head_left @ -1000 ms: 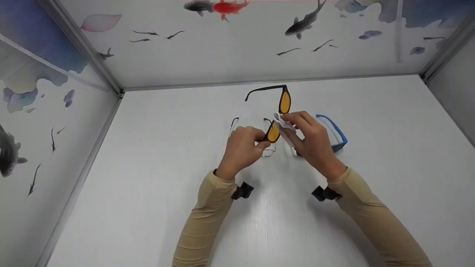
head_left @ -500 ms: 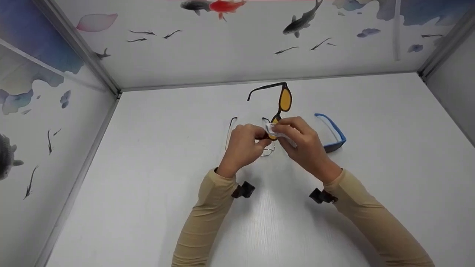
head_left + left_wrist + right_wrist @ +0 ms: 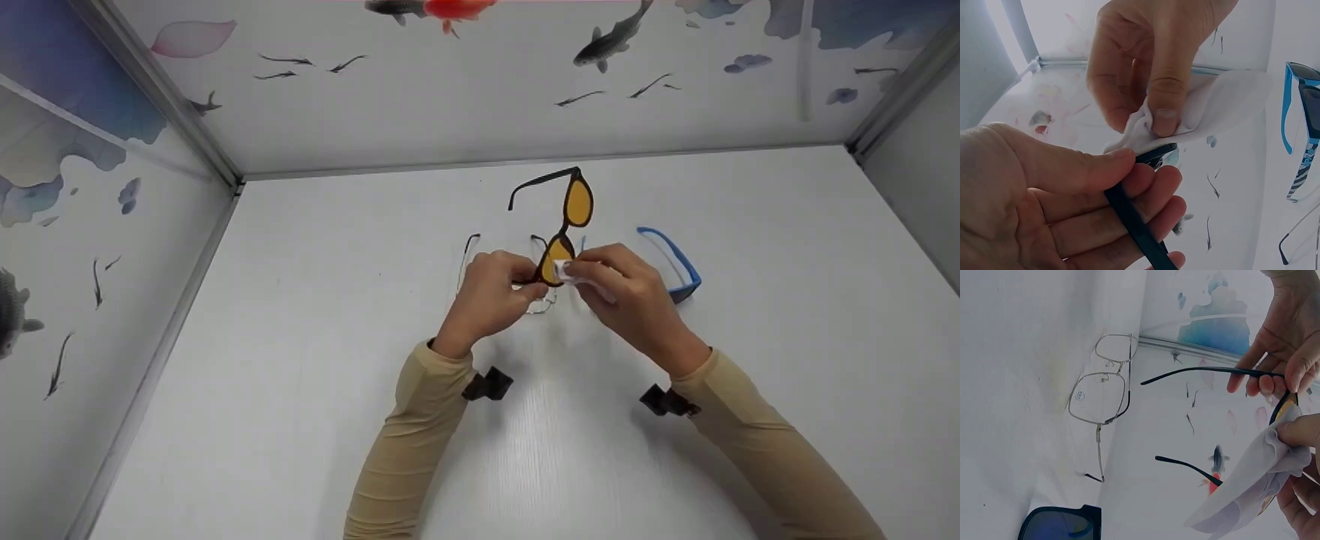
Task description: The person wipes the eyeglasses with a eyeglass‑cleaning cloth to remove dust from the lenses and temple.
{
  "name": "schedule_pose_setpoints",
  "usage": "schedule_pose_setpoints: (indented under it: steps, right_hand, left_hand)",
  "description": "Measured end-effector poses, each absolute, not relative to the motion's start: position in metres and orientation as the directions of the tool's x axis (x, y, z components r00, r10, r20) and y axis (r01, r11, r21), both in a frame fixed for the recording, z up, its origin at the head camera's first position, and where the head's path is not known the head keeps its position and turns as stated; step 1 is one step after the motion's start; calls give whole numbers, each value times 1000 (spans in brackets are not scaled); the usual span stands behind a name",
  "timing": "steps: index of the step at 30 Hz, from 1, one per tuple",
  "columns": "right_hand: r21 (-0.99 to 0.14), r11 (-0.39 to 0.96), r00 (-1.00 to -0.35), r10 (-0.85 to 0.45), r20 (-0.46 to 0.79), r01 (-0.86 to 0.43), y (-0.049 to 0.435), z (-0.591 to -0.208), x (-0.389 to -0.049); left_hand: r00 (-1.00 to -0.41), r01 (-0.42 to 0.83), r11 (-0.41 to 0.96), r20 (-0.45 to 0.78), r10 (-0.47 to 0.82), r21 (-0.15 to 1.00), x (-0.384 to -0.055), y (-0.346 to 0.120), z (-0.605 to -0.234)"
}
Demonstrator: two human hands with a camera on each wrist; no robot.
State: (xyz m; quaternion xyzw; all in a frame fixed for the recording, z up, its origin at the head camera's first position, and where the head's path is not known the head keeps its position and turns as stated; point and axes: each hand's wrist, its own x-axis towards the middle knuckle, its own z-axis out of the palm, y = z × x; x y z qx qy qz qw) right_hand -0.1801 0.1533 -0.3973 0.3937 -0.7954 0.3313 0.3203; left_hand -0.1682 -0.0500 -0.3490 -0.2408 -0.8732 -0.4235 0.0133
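Black-framed glasses [image 3: 578, 202] with yellow lenses are held up above the table, their temples unfolded. My left hand [image 3: 491, 296] pinches them between thumb and fingers near the hinge of the lower lens; in the left wrist view a dark temple [image 3: 1134, 225] runs across its fingers. A white cloth [image 3: 1247, 486] is pinched by my right hand [image 3: 630, 300], with the thumb pressing it at the lower lens. In the right wrist view the cloth drapes down and covers much of the frame.
Thin metal-framed glasses [image 3: 1096, 398] rest on the table behind my left hand. Blue-templed sunglasses [image 3: 681, 266] lie beyond my right hand, partly hidden by it. White panels [image 3: 465, 112] with painted fish enclose the white table [image 3: 300, 375].
My right hand wiped the cloth down and left over the lower lens, then moved back a little right, uncovering more of it. The left hand keeps its grip, nearly still.
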Motion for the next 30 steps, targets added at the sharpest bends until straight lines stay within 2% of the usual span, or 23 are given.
schedule_pose_setpoints:
  steps: [4,7,14,17,21,26,30]
  right_hand:
    - [-307,535,-523,-312,793,-787,153,-392,-184]
    - [-301,546,-514,-290,807,-782,149,-389,-185]
    - [-217,443,-420,-437,795,-870,144,-392,-178]
    - [-210,399,-400,-484,778,-893,148,-396,-175]
    - [-225,423,-425,-473,771,-878,155,-397,-176]
    - [-257,525,-487,-365,793,-811,157,-388,-183]
    - [-261,545,-489,-329,808,-797,151,-384,-183]
  left_hand:
    - [-874,429,547,176,454,719,-167,-47,-348]
    - [-874,424,565,155,461,708,-167,-44,-348]
    - [-881,441,557,219,420,704,-168,-44,-350]
    - [-884,439,540,241,400,718,-168,-47,-349]
    - [-888,430,533,233,397,729,-169,-51,-346]
    - [-880,413,534,173,442,737,-168,-48,-345]
    - [-867,426,528,166,470,735,-168,-44,-348]
